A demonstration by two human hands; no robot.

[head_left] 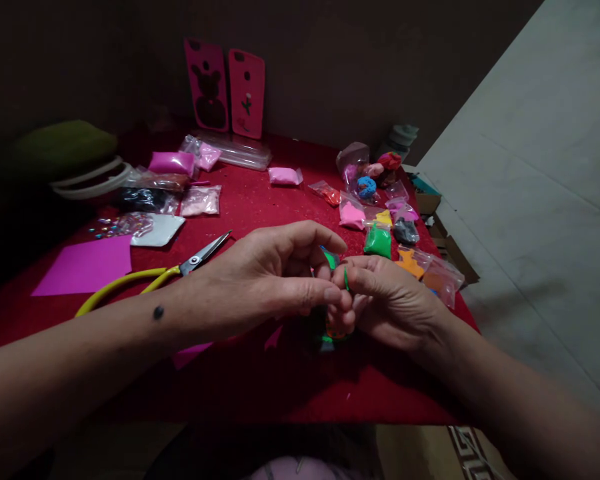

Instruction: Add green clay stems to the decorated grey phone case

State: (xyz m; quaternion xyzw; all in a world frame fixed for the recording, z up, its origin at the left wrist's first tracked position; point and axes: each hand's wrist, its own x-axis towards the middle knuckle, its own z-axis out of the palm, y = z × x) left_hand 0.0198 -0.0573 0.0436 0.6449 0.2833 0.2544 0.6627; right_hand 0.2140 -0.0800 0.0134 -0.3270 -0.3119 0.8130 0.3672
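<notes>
My left hand [290, 273] reaches in from the left with its fingers curled and its thumb stretched along the front, near my right fingertips. Behind its fingers shows a small colourful thing [331, 259], green at the top; most of it is hidden, so its kind is unclear. Orange and green parts [326, 341] show below the fingers. My right hand [390, 293] is closed, with a thin green strip [347, 279], perhaps modelling clay, pinched between thumb and finger. The two hands meet over the red cloth. Yellow-handled scissors [155, 272] lie beside my left forearm, blades apart.
Clay packets in pink, green [378, 241] and orange [410, 263] lie on the right of the red-covered table [280, 230]. Two pink phone cases [247, 93] stand at the back. Magenta paper [83, 268] and a white card [159, 231] are on the left.
</notes>
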